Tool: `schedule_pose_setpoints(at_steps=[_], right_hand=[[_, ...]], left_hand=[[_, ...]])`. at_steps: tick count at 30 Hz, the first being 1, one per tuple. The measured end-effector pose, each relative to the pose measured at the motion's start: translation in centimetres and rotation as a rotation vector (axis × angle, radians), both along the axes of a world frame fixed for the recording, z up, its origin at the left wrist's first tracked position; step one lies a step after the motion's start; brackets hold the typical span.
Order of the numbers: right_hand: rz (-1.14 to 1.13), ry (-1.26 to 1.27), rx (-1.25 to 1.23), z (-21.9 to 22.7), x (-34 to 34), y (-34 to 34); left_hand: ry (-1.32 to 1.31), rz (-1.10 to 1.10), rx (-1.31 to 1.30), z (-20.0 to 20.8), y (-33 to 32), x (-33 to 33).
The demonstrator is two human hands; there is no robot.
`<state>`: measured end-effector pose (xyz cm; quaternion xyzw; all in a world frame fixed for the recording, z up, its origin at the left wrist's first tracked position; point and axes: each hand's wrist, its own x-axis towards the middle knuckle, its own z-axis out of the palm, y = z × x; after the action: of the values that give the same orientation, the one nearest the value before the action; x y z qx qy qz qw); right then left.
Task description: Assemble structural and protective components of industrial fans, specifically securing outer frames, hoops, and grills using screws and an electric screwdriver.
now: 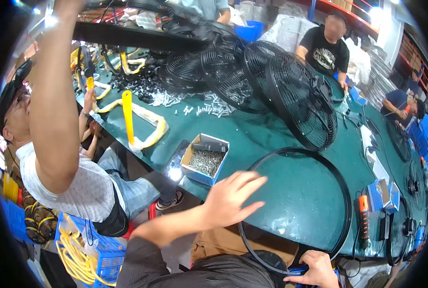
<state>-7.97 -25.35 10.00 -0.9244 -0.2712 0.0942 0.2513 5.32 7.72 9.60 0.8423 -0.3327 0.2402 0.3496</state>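
Observation:
A large thin black ring (pixel 347 206), like the rim of a fan guard, lies partly on the green table and reaches over its near edge towards my lap. At the ring's near right edge, my right hand (pixel 315 270) is closed on it, thumb towards the left. My left hand (pixel 233 198) is in the air by the ring's left side, fingers apart and nothing in it. Just beyond that hand stands an open cardboard box (pixel 205 178) of small metal screws, with a dark object across its back.
Black fan guards (pixel 295 96) lean in a stack behind the ring. Yellow-handled brackets (pixel 128 120) and loose bolts (pixel 214 106) lie left. An orange-handled tool (pixel 363 216) lies right. A co-worker's raised arm (pixel 55 105) fills the left; others work across the green table (pixel 252 132).

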Motion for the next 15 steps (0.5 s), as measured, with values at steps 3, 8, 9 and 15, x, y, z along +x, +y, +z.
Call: schedule_pose_setpoints(at_steps=[3,8,9,15], right_hand=[[-0.110,-0.270,0.129,0.0,-0.1,-1.8],[-0.556,-0.648,0.097,-1.3,2.0,-7.4],[-0.635,-0.677,0.038,-1.7,2.4,-8.7],[-0.868,-0.467,0.415,-7.1,4.6,-13.3]], left_hand=[[-0.221,-0.137,0.180,2.6,-4.1,5.6],[-0.519,-0.161,0.475,3.9,-11.1,15.1],[-0.573,-0.149,0.519,3.8,-12.1,16.6],[-0.786,-0.052,0.701,1.9,-15.5,22.3]])
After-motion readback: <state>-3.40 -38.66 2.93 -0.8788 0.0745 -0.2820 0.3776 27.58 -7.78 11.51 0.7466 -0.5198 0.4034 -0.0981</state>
